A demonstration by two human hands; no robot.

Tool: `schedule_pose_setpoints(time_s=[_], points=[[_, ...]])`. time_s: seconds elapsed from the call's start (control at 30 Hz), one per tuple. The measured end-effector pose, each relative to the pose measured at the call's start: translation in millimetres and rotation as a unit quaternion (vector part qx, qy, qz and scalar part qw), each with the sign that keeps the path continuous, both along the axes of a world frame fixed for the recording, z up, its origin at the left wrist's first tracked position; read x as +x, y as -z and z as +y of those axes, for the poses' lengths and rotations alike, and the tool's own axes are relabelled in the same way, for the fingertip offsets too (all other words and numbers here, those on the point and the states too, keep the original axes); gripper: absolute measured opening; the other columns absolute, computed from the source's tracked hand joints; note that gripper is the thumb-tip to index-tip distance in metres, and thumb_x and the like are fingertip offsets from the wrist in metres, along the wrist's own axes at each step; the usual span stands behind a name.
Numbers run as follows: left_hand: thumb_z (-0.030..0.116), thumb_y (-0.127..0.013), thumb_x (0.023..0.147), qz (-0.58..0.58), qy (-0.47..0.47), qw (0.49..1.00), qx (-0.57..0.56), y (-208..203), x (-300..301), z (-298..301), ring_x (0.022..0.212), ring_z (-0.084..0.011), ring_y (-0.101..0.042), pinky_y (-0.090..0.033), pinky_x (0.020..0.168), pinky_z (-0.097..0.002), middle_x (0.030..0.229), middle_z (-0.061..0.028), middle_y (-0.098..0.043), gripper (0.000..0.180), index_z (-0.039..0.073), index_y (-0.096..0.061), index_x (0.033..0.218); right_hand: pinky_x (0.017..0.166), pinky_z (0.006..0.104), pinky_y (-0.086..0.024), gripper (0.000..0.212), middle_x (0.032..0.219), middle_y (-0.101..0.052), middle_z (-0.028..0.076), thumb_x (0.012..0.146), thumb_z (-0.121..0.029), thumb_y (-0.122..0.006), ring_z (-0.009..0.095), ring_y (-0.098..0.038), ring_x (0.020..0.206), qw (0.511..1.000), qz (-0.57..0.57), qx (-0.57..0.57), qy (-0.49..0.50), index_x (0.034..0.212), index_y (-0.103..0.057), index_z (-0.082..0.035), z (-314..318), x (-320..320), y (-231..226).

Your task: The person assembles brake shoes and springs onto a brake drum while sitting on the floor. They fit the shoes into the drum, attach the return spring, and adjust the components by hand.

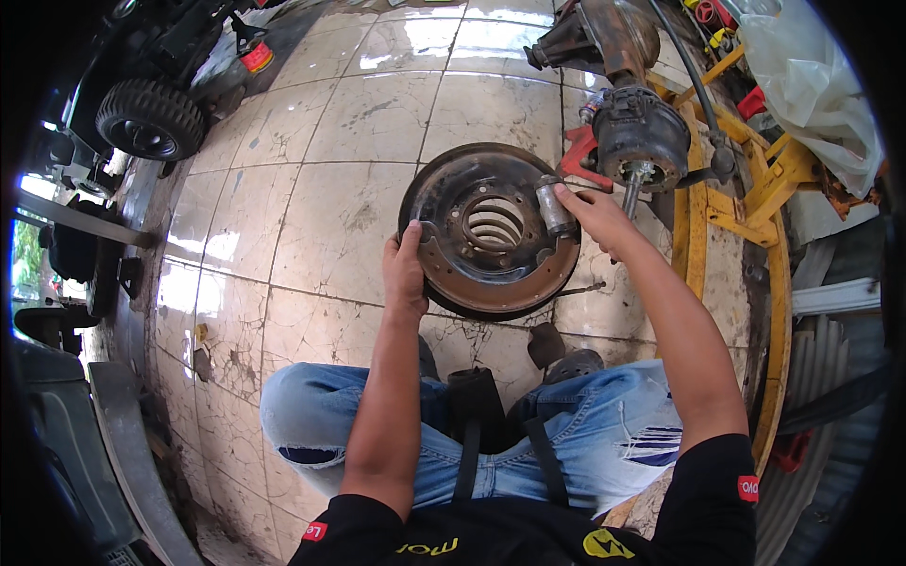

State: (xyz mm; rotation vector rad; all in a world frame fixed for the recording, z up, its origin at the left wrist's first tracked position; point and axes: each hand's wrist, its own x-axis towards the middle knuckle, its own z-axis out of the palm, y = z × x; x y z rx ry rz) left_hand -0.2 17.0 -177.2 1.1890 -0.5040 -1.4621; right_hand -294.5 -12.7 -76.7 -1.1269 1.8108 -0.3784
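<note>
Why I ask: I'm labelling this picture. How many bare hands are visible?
2: the left hand grips the left edge of the round plate; the right hand holds a metal cylinder at the plate's right side. No others show.

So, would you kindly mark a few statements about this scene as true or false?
1. The left hand grips the edge of the round dark plate. True.
2. The right hand is empty. False: the right hand holds a grey metal cylinder.
3. A tyre with chunky tread stands at the upper left. True.
4. The metal frame on the right is blue. False: the metal frame is mostly yellow.
5. The floor is tiled. True.
</note>
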Motion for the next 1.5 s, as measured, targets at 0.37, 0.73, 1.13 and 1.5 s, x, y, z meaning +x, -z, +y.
schedule_pose_setpoints(time_s=[0.37, 0.73, 1.13, 1.5], points=[[0.035, -0.062, 0.098, 0.004, 0.000, 1.000, -0.007, -1, -2, 10, 0.088, -0.0150, -0.064, -0.055, 0.078, -0.0295, 0.106, -0.0099, -0.064, 0.046, -0.002, -0.050, 0.123, 0.040, 0.0290, -0.019, 0.074, 0.061, -0.040, -0.002, 0.089, -0.067, -0.057, 0.008, -0.029, 0.044, 1.000, -0.011, -0.029, -0.005, 0.129, -0.062, -0.005, 4, -7, 11], [0.048, -0.039, 0.103, 0.063, 0.001, 0.998, 0.023, -1, -3, 21, 0.092, -0.0216, -0.069, -0.057, 0.084, -0.0362, 0.110, -0.0111, -0.069, 0.051, 0.005, -0.061, 0.120, 0.059, 0.0351, -0.046, 0.057, 0.096, -0.067, 0.011, 0.095, -0.047, -0.054, 0.018, -0.059, 0.069, 0.998, -0.004, -0.055, 0.037, 0.128, -0.061, 0.000, 10, -28, 17], [0.032, -0.037, 0.105, -0.007, -0.021, 0.997, 0.077, -9, -14, 24, 0.104, -0.0193, -0.059, -0.050, 0.090, -0.0333, 0.113, -0.0099, -0.062, 0.036, 0.004, -0.056, 0.117, 0.079, 0.0342, -0.052, 0.030, 0.104, -0.070, 0.012, 0.088, -0.006, -0.055, 0.023, -0.066, 0.087, 0.979, 0.024, -0.189, -0.079, 0.117, -0.062, 0.000, 37, -43, 8], [0.026, -0.036, 0.108, -0.021, -0.056, 0.997, 0.041, 8, -14, 21, 0.092, -0.0144, -0.056, -0.047, 0.085, -0.0318, 0.103, -0.0060, -0.062, 0.030, 0.004, -0.056, 0.113, 0.082, 0.0400, -0.052, 0.029, 0.101, -0.070, 0.018, 0.086, -0.009, -0.059, 0.031, -0.068, 0.091, 0.957, 0.106, -0.241, -0.120, 0.114, -0.065, -0.003, 38, -23, -4]])
